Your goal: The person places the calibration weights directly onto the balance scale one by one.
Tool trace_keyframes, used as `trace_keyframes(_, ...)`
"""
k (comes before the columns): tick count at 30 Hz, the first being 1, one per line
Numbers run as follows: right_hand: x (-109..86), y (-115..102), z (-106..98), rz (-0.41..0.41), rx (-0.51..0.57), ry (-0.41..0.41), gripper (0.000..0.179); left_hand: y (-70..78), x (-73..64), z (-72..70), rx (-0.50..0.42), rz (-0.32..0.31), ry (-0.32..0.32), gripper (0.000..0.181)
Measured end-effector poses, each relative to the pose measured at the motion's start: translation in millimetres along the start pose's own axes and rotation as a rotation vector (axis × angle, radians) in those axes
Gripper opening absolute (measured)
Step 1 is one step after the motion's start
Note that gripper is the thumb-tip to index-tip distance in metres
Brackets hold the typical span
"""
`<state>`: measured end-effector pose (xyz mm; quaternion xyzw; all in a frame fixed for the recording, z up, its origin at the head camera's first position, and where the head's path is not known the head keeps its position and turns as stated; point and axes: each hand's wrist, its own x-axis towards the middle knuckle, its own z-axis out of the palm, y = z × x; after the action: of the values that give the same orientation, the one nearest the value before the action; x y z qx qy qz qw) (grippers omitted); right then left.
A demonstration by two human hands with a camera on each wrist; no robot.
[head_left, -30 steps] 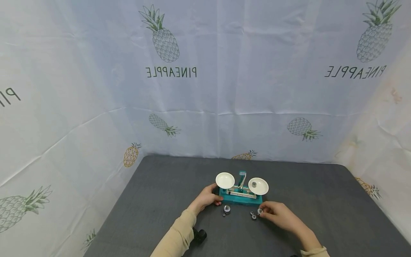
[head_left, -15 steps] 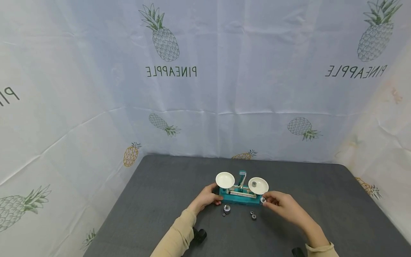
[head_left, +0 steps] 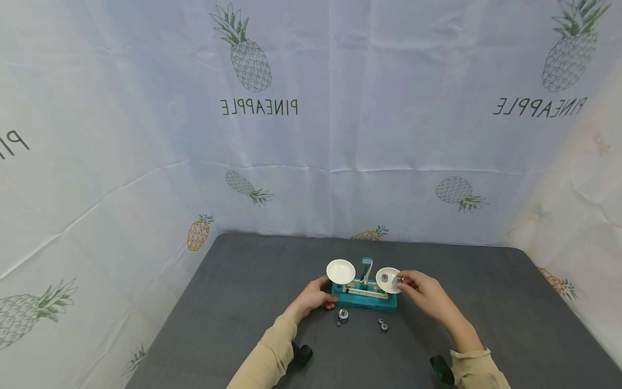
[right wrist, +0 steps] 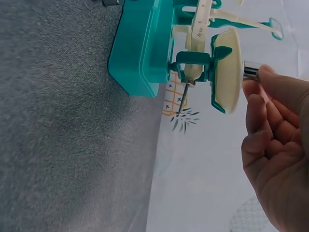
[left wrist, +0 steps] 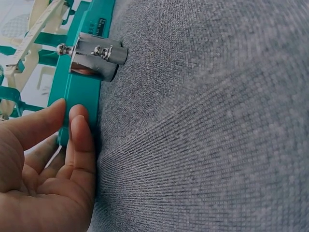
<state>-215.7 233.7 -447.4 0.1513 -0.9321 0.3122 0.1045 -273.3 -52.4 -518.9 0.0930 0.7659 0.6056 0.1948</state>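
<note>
A teal balance scale (head_left: 364, 302) with two cream pans stands on the dark table. My left hand (head_left: 311, 298) grips the left end of its base, thumb and fingers around the corner in the left wrist view. At the right pan (head_left: 389, 288), my right hand (head_left: 427, 296) pinches a shiny metal weight (right wrist: 251, 70) between thumb and fingers. The pan's rim hides the weight's underside, so I cannot tell whether it touches. Another weight (head_left: 384, 277) sits inside that pan. Nothing lies in the left pan (head_left: 340, 272).
In front of the base stand a large weight (head_left: 343, 315) and a tiny one (head_left: 338, 323) on the left. Two small weights (head_left: 384, 327) are to the right. A patterned white curtain (head_left: 311, 135) hangs behind the table (head_left: 272, 259).
My right hand has lifted the weight from beside the small ones on the table, up and over to the right pan. My left hand has stayed on the base.
</note>
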Motion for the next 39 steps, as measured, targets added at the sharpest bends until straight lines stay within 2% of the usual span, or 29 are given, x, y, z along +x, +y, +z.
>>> trace_keyframes(8,13.2,1.2,1.6,0.038,-0.036,-0.013,0.025,1.3,-0.4,0.2,0.002,0.007,-0.004,0.068)
trace_keyframes(16,20.2,5.1,5.5,0.028,-0.077,-0.025,0.023,1.0,-1.2,1.0,-0.008,0.008,-0.001,0.068)
trace_keyframes(39,23.0,8.6,9.1,0.000,-0.073,-0.044,0.026,-0.1,0.0,2.3,0.007,0.000,0.005,0.068)
